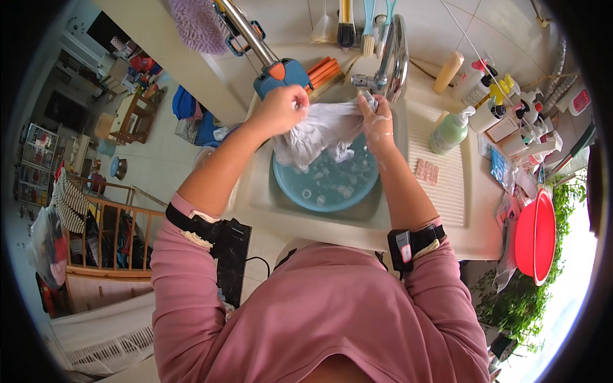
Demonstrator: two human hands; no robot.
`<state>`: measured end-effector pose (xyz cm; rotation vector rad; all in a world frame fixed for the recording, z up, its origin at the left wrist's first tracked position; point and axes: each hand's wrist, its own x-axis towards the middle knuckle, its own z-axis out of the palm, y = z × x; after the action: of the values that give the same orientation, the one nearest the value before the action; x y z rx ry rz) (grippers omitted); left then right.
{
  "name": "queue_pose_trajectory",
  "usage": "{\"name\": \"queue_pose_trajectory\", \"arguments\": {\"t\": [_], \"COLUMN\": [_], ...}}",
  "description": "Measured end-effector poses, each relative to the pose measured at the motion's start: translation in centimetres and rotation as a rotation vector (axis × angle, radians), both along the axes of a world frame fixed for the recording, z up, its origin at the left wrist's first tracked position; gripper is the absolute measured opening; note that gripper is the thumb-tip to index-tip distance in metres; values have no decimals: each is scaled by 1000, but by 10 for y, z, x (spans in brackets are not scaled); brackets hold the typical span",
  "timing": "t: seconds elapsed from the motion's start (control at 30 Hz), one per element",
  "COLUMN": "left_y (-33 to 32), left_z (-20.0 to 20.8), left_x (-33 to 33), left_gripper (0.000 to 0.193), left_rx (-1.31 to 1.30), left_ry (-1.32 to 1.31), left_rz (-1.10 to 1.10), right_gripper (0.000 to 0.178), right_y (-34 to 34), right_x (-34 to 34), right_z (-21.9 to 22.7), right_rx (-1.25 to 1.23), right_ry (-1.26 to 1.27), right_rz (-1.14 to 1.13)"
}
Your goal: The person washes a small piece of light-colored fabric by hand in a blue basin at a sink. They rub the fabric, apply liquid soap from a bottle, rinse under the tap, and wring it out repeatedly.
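A wet, pale grey cloth (319,133) is stretched between my two hands above a round blue basin (279,182). Its folds hang lower on the left side, and its exact kind cannot be made out. My left hand (282,110) is closed with curled fingers on the cloth's left end. The other end is gripped in my right hand (378,122), which has suds on its back and wrist. Soapy water (329,186) with patches of foam fills the basin, which sits in the sink (255,201).
Behind the basin rises a chrome faucet (397,60), with brushes (368,32) hanging on the wall. A green pump bottle (449,133) and a pink soap dish (426,172) rest on the ribbed drainboard (456,198). Several bottles crowd the right; a red basin (536,237) hangs beyond.
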<state>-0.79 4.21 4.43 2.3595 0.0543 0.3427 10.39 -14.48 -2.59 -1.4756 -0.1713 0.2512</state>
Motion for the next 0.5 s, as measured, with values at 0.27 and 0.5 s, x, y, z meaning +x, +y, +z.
{"name": "queue_pose_trajectory", "arguments": {"t": [0.27,0.5], "left_y": [16,20], "left_z": [2,23], "left_x": [4,2], "left_gripper": [25,22], "left_rx": [-330,-678], "left_ry": [225,384], "left_rz": [-1,-154], "right_gripper": [24,20], "right_y": [-7,-2], "right_x": [-6,-11], "right_z": [16,30], "right_rx": [278,423], "right_ry": [352,261], "right_rz": [184,298]}}
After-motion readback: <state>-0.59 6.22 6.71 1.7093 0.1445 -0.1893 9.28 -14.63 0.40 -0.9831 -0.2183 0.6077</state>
